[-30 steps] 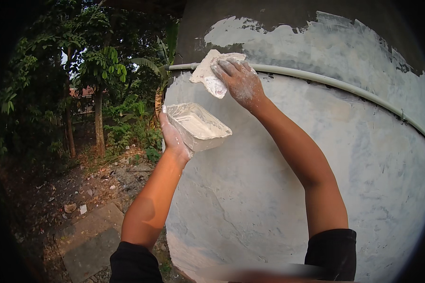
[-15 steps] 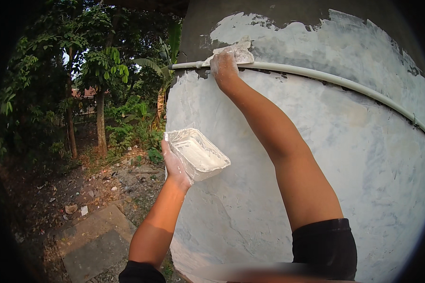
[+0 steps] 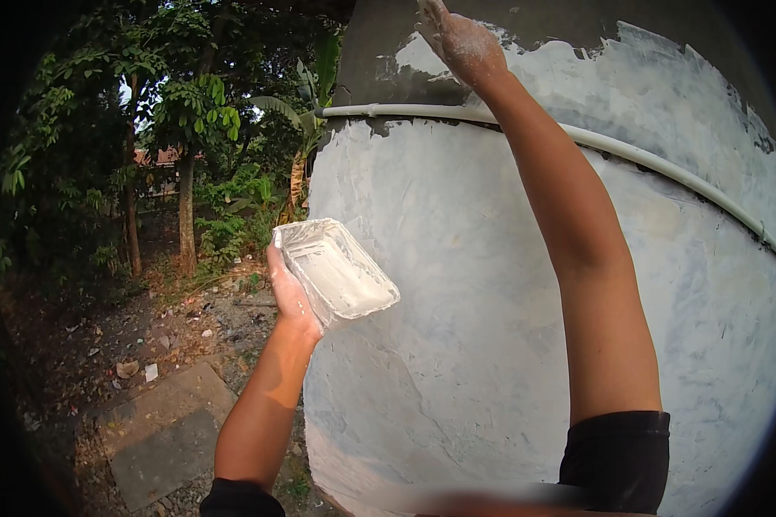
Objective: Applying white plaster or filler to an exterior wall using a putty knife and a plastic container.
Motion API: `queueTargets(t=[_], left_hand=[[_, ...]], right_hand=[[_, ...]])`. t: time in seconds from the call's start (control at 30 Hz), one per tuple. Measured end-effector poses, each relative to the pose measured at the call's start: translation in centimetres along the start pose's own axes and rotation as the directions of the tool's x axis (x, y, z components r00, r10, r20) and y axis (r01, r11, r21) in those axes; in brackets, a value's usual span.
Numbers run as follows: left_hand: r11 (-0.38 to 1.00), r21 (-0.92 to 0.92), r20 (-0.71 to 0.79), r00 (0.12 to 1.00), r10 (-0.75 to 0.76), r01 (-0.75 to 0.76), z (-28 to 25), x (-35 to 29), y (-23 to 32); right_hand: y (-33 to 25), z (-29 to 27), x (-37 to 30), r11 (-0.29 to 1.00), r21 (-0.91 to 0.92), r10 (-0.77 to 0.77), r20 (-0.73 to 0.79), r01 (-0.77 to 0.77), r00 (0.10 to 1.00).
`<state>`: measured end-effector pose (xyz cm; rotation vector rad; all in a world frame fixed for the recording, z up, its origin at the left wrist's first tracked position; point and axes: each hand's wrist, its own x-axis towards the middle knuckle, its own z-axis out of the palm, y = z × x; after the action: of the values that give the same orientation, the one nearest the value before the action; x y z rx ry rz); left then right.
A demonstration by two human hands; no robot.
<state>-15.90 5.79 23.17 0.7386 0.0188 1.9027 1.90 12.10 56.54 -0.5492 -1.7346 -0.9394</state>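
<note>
My left hand point(image 3: 288, 289) holds a clear plastic tub point(image 3: 341, 267) from its left side and underneath. The tub is smeared with white wall putty, some of it lying in the bottom. High up, near the top edge of the view, my right hand point(image 3: 470, 47) is closed and coated in white. A pale, putty-caked spreader point(image 3: 431, 12) is in its grip, seen nearly edge-on and partly cut off by the view's edge. That hand is at the wall point(image 3: 474, 276), above a white pipe point(image 3: 642, 155), where the white coat meets bare grey.
The pipe runs across the wall and curves down to the right. Bare grey wall point(image 3: 543, 19) shows at the top. To the left are trees point(image 3: 187, 207), littered ground point(image 3: 172, 319) and a concrete slab point(image 3: 168, 448).
My right hand has risen from the pipe to the upper wall with the spreader. My left hand and the tub have shifted slightly left and up, with the tub tilted more toward me.
</note>
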Motion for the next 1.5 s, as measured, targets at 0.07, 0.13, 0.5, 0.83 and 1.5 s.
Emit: queueTargets(t=[0.07, 0.13, 0.5, 0.83, 1.5], left_hand=[[1.000, 0.001, 0.070, 0.997, -0.020, 0.019, -0.2, 0.1, -0.1], [0.999, 0.002, 0.080, 0.996, -0.035, 0.035, 0.7, 0.2, -0.8], [0.995, 0.001, 0.097, 0.991, -0.095, 0.096, 0.7, 0.7, -2.1], [0.996, 0.059, 0.091, 0.993, -0.070, 0.064, 1.0, 0.2, -2.2], [0.992, 0.075, 0.152, 0.982, -0.114, 0.104, 0.0, 0.7, -2.6]], right_hand=[[1.4, -0.6, -1.1, 0.939, -0.234, -0.295, -0.181, 0.250, 0.938], [6.5, -0.5, 0.6, 0.950, -0.284, -0.184, -0.177, 0.129, 0.967], [8.3, -3.4, 2.2, 0.952, -0.295, -0.055, 0.107, 0.084, 0.993], [1.2, -4.4, -0.1, 0.640, -0.763, -0.098, 0.030, 0.087, 0.995], [4.3, 1.6, -0.5, 0.741, -0.671, 0.139, 0.184, 0.020, 0.973]])
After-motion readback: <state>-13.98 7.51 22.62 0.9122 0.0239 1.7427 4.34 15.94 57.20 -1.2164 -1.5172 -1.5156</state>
